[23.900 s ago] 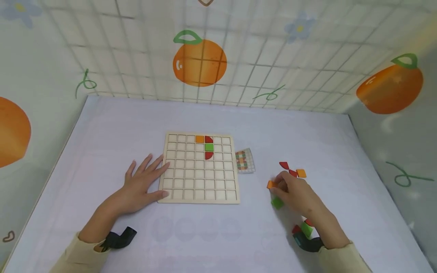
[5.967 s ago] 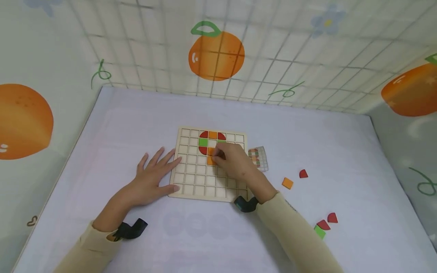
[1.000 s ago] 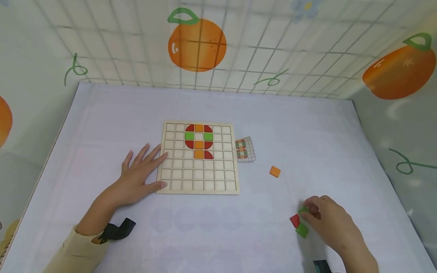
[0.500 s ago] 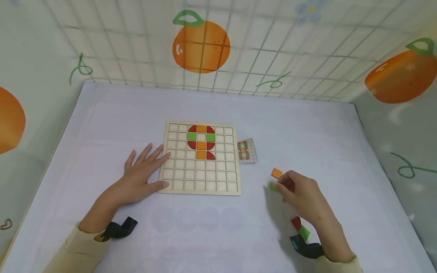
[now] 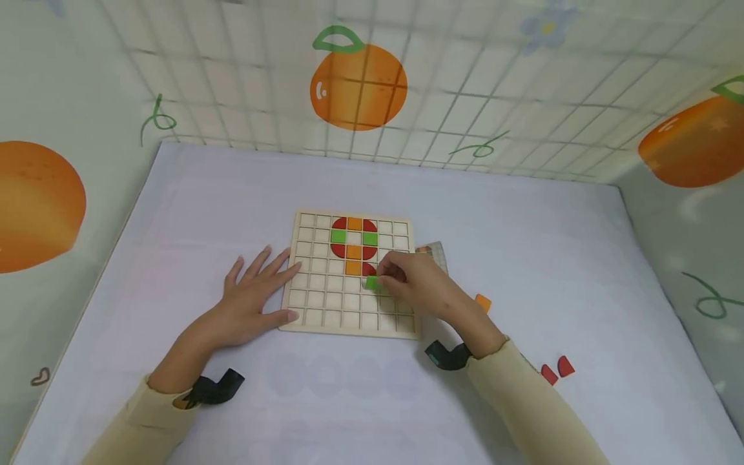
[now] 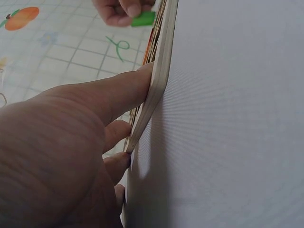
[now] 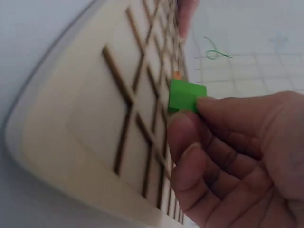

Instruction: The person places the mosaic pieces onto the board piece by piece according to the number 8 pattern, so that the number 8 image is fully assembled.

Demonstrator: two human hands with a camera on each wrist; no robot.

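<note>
A pale wooden grid board lies on the table, with red quarter-round, orange and green tiles forming a ring in its upper cells. Below that ring sit an orange tile and a red quarter-round tile. My right hand pinches a green square tile between thumb and fingers, just under that red tile. In the right wrist view the green tile is tilted over the grid. My left hand rests on the board's left edge, fingers spread and straight; its thumb lies on the rim.
A patterned card lies right of the board, partly behind my right hand. Farther right are a loose orange tile and two red quarter-round tiles, beside my right sleeve. A printed backdrop stands behind the table.
Over the last second my right hand carried the green tile from the lower right to the board. Since the oldest frame, more tiles have gone onto the grid. My left hand stays at the edge.
</note>
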